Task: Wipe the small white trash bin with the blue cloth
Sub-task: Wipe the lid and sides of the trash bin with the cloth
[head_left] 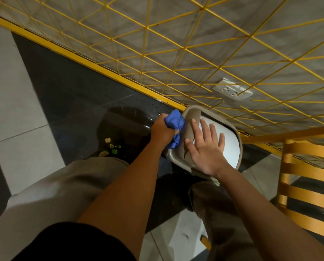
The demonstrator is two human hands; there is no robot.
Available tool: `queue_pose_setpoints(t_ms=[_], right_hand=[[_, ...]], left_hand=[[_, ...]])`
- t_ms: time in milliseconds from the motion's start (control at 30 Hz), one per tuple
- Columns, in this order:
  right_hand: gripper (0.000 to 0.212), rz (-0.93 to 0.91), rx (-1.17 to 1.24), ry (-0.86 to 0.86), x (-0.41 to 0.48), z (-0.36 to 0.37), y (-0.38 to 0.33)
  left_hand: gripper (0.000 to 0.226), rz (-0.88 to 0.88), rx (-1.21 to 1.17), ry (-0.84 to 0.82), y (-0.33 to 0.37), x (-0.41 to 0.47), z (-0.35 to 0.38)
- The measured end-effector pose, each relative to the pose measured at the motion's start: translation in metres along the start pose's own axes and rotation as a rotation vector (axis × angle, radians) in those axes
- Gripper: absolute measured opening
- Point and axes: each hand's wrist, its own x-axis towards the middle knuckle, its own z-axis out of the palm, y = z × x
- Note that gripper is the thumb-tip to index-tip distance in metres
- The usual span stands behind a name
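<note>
The small white trash bin (225, 146) stands on the floor (21, 129), hemmed by yellow mesh (176, 53) behind and a chair (308, 185) rightward. Left hand (162, 129) grips the blue cloth (174, 125) against its left rim; right hand (204, 149) lies flat, fingers spread, on the lid.

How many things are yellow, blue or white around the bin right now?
Yellow: 2, wire grid and slatted chair
Blue: 1, cloth gripped by the left hand
White: 2, trash bin under the flat right hand, wall outlet
Total: 5
</note>
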Motion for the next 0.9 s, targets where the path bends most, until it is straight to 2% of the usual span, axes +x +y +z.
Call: queue_pose_setpoints(t_ms=[100, 233, 367, 500, 900], right_hand=[[0.057, -0.018, -0.016, 0.004, -0.001, 0.0, 0.0], [0.066, -0.088, -0.081, -0.012, -0.004, 0.001, -0.003], [0.067, -0.112, -0.08, -0.014, -0.003, -0.001, 0.0], [0.066, -0.133, -0.083, -0.026, -0.003, -0.001, 0.002], [0.068, -0.135, -0.104, -0.002, -0.002, 0.003, 0.003]], left_hand=[[0.038, -0.004, -0.002, 0.003, -0.003, -0.006, -0.001], [0.048, -0.137, -0.115, 0.028, -0.032, -0.028, -0.006], [0.047, -0.23, -0.231, 0.144, -0.059, -0.063, 0.009], [0.049, -0.225, -0.266, 0.233, -0.065, -0.068, 0.018], [0.045, -0.064, -0.104, 0.008, -0.023, -0.001, -0.005]])
